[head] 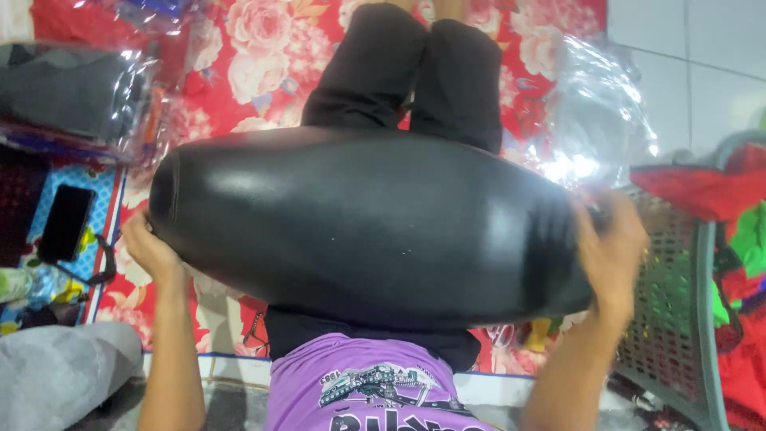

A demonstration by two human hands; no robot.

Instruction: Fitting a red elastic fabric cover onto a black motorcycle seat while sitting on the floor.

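The person sits on a red flowered mat [263,48] with legs stretched out, and a big black leather cushion [367,227], long and oval, lies across the lap. The left hand [149,249] grips the left end of the cushion, fingers curled under its edge. The right hand [613,247] is closed around the right end, a little blurred. A black phone [65,223] lies on the mat, well apart from the left hand. A grey plastic basket [678,319] with colourful cloth stands just beside the right hand. Clear plastic wrap [594,112] lies behind it.
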